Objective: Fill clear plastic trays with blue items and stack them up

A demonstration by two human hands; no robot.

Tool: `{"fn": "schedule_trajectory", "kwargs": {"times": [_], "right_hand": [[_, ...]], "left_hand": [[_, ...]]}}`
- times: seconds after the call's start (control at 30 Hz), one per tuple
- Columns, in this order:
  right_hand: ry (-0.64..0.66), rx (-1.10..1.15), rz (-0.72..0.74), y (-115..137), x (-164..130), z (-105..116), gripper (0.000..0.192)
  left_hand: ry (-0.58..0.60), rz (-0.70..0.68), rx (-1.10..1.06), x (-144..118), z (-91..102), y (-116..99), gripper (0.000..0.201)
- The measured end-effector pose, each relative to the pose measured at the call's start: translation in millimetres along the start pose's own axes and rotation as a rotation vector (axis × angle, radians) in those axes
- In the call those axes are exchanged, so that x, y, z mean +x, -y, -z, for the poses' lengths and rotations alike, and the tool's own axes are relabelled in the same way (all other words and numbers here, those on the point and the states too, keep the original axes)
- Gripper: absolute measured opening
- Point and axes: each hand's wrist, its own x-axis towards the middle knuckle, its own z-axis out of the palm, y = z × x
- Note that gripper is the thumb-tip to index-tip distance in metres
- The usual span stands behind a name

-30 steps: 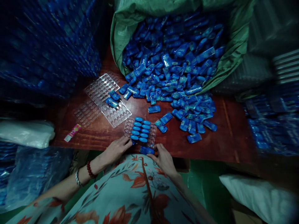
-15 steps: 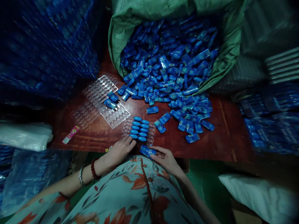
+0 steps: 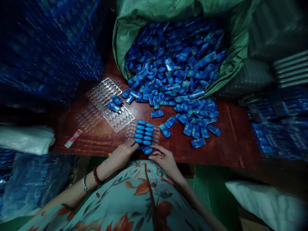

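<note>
Two columns of glossy blue oval packs (image 3: 147,133) stand in a clear plastic tray (image 3: 156,134) at the table's front edge. My left hand (image 3: 122,154) has its fingers bent together at the tray's near left corner, gripping it there; the fingertips are partly hidden. At the near end of the right column, my right hand (image 3: 165,158) pinches a blue oval pack (image 3: 147,150) between thumb and fingers. Part of another blue shape shows between the hands, too covered to make out.
A green sack (image 3: 120,41) spills many blue packs (image 3: 168,64) onto the red-brown table (image 3: 228,147). More clear trays (image 3: 117,118) lie left, two packs on them, beside a pink strip (image 3: 76,134). Tall blue stacks (image 3: 60,48) rise at left. Blue bundles (image 3: 271,125) sit at right.
The blue pack in my right hand has turned from its printed side and moved up to the near end of the right column. My left hand has barely shifted.
</note>
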Motion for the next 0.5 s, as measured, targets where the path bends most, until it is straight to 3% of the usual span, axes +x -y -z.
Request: {"fn": "schedule_trajectory", "kwargs": {"times": [0.13, 0.23, 0.37, 0.5], "right_hand": [[0.048, -0.603, 0.419, -0.2, 1.3, -8.0, 0.022], [0.079, -0.979, 0.523, 1.2, 3.7, -7.0, 0.021], [0.138, -1.047, 0.552, 3.8, 1.9, 1.5, 0.021], [0.327, -0.972, 0.735, 13.3, 1.4, 4.1, 0.026]], "left_hand": [[-0.006, -0.013, -0.016, 0.4, -1.3, -3.0, 0.021], [-0.014, -0.007, -0.018, -0.1, -4.3, -4.3, 0.021], [-0.048, 0.006, -0.027, -0.1, -6.6, -3.1, 0.019], [-0.026, -0.008, -0.135, 4.0, 1.4, 6.3, 0.017]]}}
